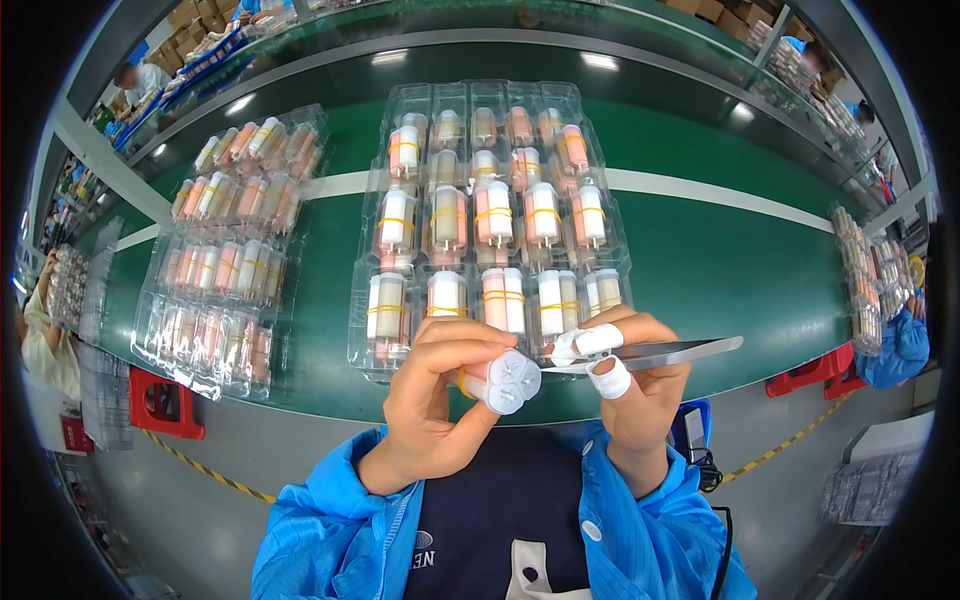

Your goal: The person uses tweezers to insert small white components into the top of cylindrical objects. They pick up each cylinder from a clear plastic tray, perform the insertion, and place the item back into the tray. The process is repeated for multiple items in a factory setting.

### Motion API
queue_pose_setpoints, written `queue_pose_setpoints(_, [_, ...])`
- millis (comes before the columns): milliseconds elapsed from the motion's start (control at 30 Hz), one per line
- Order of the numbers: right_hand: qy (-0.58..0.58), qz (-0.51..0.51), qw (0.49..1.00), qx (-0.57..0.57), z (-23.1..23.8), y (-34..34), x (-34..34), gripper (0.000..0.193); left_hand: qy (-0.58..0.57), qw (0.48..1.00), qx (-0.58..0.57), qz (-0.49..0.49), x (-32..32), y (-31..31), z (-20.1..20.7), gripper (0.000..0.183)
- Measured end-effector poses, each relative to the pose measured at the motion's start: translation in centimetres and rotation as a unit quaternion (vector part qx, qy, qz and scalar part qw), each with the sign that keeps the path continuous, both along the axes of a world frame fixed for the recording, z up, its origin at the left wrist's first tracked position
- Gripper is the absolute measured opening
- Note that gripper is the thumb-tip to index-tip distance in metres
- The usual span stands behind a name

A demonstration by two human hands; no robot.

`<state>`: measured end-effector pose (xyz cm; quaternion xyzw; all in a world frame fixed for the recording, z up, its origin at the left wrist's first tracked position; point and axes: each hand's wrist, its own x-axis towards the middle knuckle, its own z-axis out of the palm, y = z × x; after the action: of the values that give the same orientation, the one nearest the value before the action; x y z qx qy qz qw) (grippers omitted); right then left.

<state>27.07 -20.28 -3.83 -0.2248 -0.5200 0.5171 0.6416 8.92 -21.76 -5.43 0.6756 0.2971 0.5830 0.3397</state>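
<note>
My left hand [435, 400] is closed round a bundle of small capped tubes [514, 380] held by a yellow rubber band. The bundle lies tilted, its pale grey caps turned to the right. In my right hand [640, 385] is a pair of metal tweezers [690, 352], its wide end pointing right. The tweezers' tips come close to the caps; whether they touch, I cannot tell. White tape wraps fingertips of my right hand. Just beyond both hands lies a clear plastic tray [618, 262] with rows of white, pink and beige banded tube bundles [493, 213].
More filled clear trays [150, 310] lie on the left of the green table [720, 260]. Red stools [165, 403] stand below its edge, and a blue bin [706, 412] sits by my right arm. Co-workers sit at both sides, one in a blue sleeve [893, 348].
</note>
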Motion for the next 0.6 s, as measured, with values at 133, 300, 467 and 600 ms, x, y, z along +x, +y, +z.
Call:
queue_pose_setpoints(133, [0.005, 0.002, 1.0, -0.003, -0.09, -0.06, 0.04, 0.015, 0.054, 0.997, 0.046, 0.031, -0.28, 0.25, -0.2, 0.037])
queue_pose_setpoints(300, [-0.003, 0.004, 1.0, 0.0, -0.17, -0.03, 0.16, 0.015, 0.054, 0.993, 0.078, 0.065, 0.07, 0.24, -0.09, 0.037])
queue_pose_setpoints(467, [0.002, 0.008, 1.0, -0.002, -0.23, -0.03, 0.18, 0.014, 0.064, 0.986, 0.107, 0.109, 0.49, 0.21, 0.08, 0.04])
queue_pose_setpoints(600, [0.003, 0.004, 1.0, -0.007, -0.31, -0.07, 0.18, 0.014, 0.087, 0.98, 0.119, 0.131, 0.55, 0.16, 0.33, 0.039])
